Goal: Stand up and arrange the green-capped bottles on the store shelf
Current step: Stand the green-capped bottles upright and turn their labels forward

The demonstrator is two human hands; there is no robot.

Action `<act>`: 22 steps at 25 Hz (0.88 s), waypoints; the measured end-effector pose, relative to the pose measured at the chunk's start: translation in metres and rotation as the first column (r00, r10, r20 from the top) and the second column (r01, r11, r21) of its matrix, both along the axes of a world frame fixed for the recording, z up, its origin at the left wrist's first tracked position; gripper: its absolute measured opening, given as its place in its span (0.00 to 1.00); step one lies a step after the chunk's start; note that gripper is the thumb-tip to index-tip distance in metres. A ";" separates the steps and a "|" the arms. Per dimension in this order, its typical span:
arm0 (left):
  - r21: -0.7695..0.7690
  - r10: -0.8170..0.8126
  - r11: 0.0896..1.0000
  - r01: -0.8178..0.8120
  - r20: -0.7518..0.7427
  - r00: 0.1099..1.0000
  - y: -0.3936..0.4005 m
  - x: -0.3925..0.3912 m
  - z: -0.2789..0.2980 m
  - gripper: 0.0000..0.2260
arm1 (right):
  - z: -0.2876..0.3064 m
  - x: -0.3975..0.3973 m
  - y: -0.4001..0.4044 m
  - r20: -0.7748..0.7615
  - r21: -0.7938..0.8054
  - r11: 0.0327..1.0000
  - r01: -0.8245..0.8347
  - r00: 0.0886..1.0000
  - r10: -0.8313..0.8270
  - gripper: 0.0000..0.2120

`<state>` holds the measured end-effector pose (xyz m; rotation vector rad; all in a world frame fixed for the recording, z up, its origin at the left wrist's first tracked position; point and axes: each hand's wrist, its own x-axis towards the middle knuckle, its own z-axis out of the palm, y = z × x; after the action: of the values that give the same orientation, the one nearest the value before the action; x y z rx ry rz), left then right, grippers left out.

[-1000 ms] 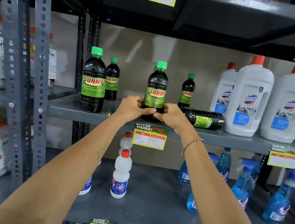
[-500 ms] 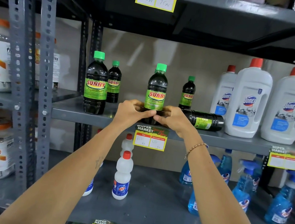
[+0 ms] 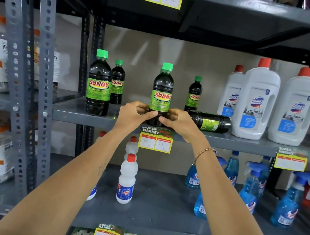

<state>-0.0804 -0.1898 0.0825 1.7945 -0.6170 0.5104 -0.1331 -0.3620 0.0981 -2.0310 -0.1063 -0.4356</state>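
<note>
Left fingers point(image 3: 151, 114): curled around the low part of the middle bottle point(image 3: 161, 94), thumb in front, holding it.
Right fingers point(image 3: 165, 120): curled around the same bottle from the other side, thumb tip almost meeting the left thumb.
Left hand point(image 3: 133, 114): pressed to the left side of the middle bottle, at the front edge of the shelf point(image 3: 72, 113).
Right hand point(image 3: 182, 123): pressed to the right side of the middle bottle; a bead bracelet point(image 3: 204, 153) is on the wrist.
Middle bottle: dark, green cap, standing up on the shelf near the front edge, its SUNNY label facing out. A bit of another green cap peeks out right behind it.
Lying bottle point(image 3: 209, 122): on its side, just right of the middle bottle, behind the right hand. I cannot tell if the hand touches it.
Small back bottle point(image 3: 194, 94): standing up, behind the lying bottle.
Left front bottle point(image 3: 99, 85): standing up, well to the left of the middle bottle.
Left back bottle point(image 3: 117, 82): standing up, just behind the left front bottle.
White jugs point(image 3: 256, 101): red caps, in a row to the right of the lying bottle.
Price tag point(image 3: 156, 139): on the shelf edge, right under the middle bottle.
</note>
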 end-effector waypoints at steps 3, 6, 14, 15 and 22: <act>-0.131 0.109 0.987 -0.098 0.082 0.991 0.004 -0.008 -0.015 0.14 | 0.000 -0.005 -0.005 -0.009 -0.015 0.997 0.070 0.997 -0.070 0.24; -0.161 0.118 0.984 -0.073 0.292 0.949 -0.002 -0.028 -0.028 0.11 | 0.002 -0.019 -0.014 0.017 0.021 0.989 0.147 0.989 -0.147 0.20; 0.098 0.028 0.991 -0.088 0.498 0.866 -0.100 -0.063 -0.048 0.12 | 0.039 -0.037 -0.070 0.268 0.063 0.900 0.432 0.861 -0.432 0.10; 0.116 0.071 0.982 -0.149 0.506 0.860 -0.110 -0.059 -0.050 0.13 | 0.042 -0.039 -0.079 0.286 0.011 0.902 0.432 0.863 -0.417 0.10; 0.231 0.359 0.721 -0.654 0.682 0.637 -0.146 -0.028 -0.067 0.13 | 0.036 -0.031 -0.141 0.114 -0.509 0.842 0.177 0.984 -0.138 0.34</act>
<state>-0.1086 -0.3362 0.0154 2.2917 -0.6630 1.4995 -0.1642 -0.5032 0.1342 -2.5702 -0.1091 -0.6387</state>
